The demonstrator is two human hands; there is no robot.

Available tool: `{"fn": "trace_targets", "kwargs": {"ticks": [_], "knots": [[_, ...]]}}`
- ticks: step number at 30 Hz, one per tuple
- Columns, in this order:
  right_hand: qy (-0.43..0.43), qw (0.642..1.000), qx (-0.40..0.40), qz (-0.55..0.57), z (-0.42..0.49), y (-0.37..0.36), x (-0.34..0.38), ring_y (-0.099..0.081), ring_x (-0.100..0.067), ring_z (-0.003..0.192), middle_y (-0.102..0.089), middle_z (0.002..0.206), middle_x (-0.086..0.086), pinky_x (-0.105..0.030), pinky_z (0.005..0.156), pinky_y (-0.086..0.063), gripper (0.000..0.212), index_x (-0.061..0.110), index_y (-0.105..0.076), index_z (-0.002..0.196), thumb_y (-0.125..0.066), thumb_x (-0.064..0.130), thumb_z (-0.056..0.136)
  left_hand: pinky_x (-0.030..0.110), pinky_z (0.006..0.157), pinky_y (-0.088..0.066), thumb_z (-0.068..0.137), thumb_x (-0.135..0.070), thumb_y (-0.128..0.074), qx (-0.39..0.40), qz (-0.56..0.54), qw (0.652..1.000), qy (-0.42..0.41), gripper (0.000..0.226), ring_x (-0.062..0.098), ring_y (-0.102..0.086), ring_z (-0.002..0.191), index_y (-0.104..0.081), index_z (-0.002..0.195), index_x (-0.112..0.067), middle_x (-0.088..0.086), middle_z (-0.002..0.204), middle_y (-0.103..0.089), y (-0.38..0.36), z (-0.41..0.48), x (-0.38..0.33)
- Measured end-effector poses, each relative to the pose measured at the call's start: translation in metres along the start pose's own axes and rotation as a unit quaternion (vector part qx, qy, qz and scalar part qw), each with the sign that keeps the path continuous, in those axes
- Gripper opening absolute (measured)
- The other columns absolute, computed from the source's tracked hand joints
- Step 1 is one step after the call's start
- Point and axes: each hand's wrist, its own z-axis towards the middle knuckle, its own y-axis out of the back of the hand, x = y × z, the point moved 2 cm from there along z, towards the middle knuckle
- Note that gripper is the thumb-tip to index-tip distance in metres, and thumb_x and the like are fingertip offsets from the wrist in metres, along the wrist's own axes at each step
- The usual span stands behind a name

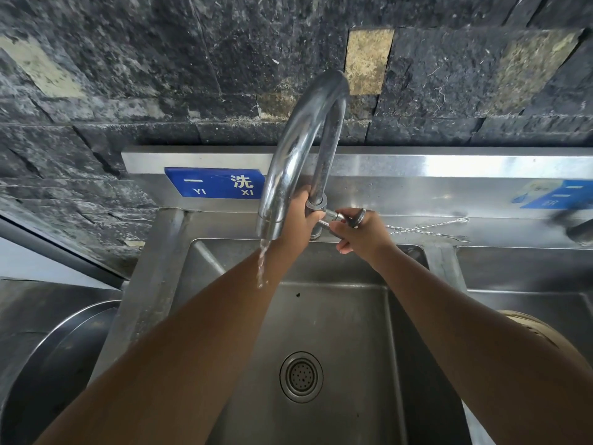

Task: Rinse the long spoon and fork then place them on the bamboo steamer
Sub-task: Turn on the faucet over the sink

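A long spoon (430, 224) and a long fork (449, 236), both thin with twisted metal handles, stretch rightward from my right hand (361, 234) along the sink's back ledge. I cannot tell whether that hand holds them or they lie on the ledge. The hand's fingers curl round the faucet handle (337, 216). My left hand (298, 213) grips the base of the curved chrome faucet (301, 139). A thin stream of water (262, 264) falls from the spout into the steel sink (353, 316). The bamboo steamer (526, 321) shows at the right, mostly hidden behind my right forearm.
The drain (301, 376) sits low in the basin. A second basin (529, 271) lies to the right past a steel divider. A large round metal vessel (64, 348) stands at the lower left. A blue sign (215, 183) is fixed to the backsplash under a dark stone wall.
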Motion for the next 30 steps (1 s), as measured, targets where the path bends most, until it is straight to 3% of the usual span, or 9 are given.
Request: {"fn": "trace_targets", "kwargs": {"ticks": [2, 6, 19, 24, 30], "knots": [[-0.005, 1.000, 0.000, -0.006, -0.0003, 0.0000, 0.0013, -0.065, -0.020, 0.053, -0.069, 0.088, -0.014, -0.027, 0.053, -0.060, 0.036, 0.006, -0.064, 0.127, -0.069, 0.014, 0.092, -0.010, 0.064, -0.030, 0.091, 0.001, -0.062, -0.007, 0.005, 1.000, -0.002, 0.030, -0.004, -0.045, 0.070, -0.058, 0.120, 0.005, 0.002, 0.095, -0.057, -0.0005, 0.0004, 0.0022], [-0.012, 1.000, -0.002, -0.007, -0.0002, -0.0001, 0.0030, -0.064, -0.018, 0.052, -0.069, 0.088, -0.013, -0.025, 0.051, -0.060, 0.038, 0.006, -0.063, 0.128, -0.069, 0.014, 0.092, -0.009, 0.067, -0.031, 0.091, -0.006, -0.064, -0.019, 0.021, 1.000, -0.004, 0.034, 0.007, -0.050, 0.087, -0.058, 0.124, -0.002, 0.010, 0.108, -0.068, -0.0016, 0.0012, 0.0058], [-0.022, 1.000, 0.002, 0.006, -0.0022, 0.0001, 0.0033, -0.065, -0.021, 0.056, -0.069, 0.095, -0.016, -0.028, 0.055, -0.061, 0.038, 0.006, -0.062, 0.129, -0.069, 0.013, 0.092, -0.007, 0.069, -0.034, 0.090, -0.002, -0.063, -0.020, 0.015, 0.999, -0.020, 0.031, 0.007, -0.053, 0.090, -0.060, 0.121, 0.000, 0.014, 0.110, -0.069, -0.0012, 0.0004, 0.0041], [-0.018, 1.000, 0.004, 0.002, -0.0022, 0.0003, 0.0030, -0.065, -0.021, 0.055, -0.067, 0.087, -0.012, -0.031, 0.055, -0.062, 0.033, 0.006, -0.065, 0.123, -0.069, 0.014, 0.092, -0.007, 0.067, -0.034, 0.089, 0.001, -0.063, -0.019, 0.008, 1.000, -0.018, 0.028, 0.002, -0.050, 0.078, -0.061, 0.117, 0.003, 0.016, 0.106, -0.069, -0.0011, 0.0001, 0.0024], [-0.022, 1.000, 0.003, 0.003, -0.0009, -0.0002, 0.0022, -0.066, -0.020, 0.055, -0.068, 0.085, -0.010, -0.031, 0.054, -0.062, 0.033, 0.008, -0.065, 0.123, -0.070, 0.014, 0.091, -0.007, 0.066, -0.033, 0.090, 0.001, -0.062, -0.018, 0.014, 1.000, -0.014, 0.029, 0.007, -0.051, 0.087, -0.059, 0.119, 0.004, 0.017, 0.108, -0.069, -0.0027, 0.0004, 0.0029]]}}
